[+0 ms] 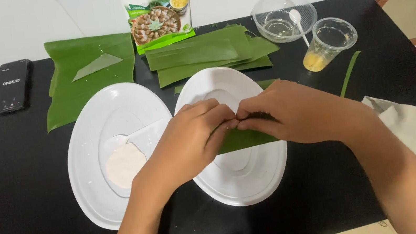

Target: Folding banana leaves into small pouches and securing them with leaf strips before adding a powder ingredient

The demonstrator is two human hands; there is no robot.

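While both hands pinch it over a white oval plate [258,179] on the black counter [18,209], the folded banana leaf strip [245,139], judged light, pliable and tear-prone, sits gripped at its top edge by left hand [190,140] and right hand [292,114].
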